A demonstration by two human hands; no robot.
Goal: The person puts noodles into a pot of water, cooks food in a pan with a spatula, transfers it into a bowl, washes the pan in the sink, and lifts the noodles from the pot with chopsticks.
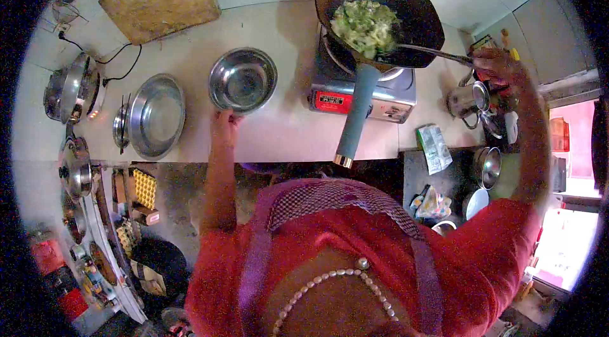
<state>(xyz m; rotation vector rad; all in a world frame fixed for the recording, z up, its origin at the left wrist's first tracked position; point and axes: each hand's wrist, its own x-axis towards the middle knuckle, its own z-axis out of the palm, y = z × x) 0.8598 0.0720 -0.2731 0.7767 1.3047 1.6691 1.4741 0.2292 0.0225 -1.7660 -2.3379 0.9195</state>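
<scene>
A dark wok [422, 17] with a grey handle sits on the silver gas stove [396, 93], chopped greens [365, 26] lying inside it. My right hand [498, 65] is wrapped round the end of a metal spatula [428, 50], whose head reaches into the greens. At the near rim of a steel bowl [243, 80] on the counter, my left hand [227, 119] pinches the edge with its fingers. That bowl holds nothing visible. No hand is on the wok's handle, which points toward my body.
A larger steel basin [157, 116] and a small bowl with chopsticks [121, 124] stand left on the counter [285, 137]. A cutting board [158, 1] leans at the back left. Right of the stove are a steel pot [466, 99] and a green-white packet [434, 149].
</scene>
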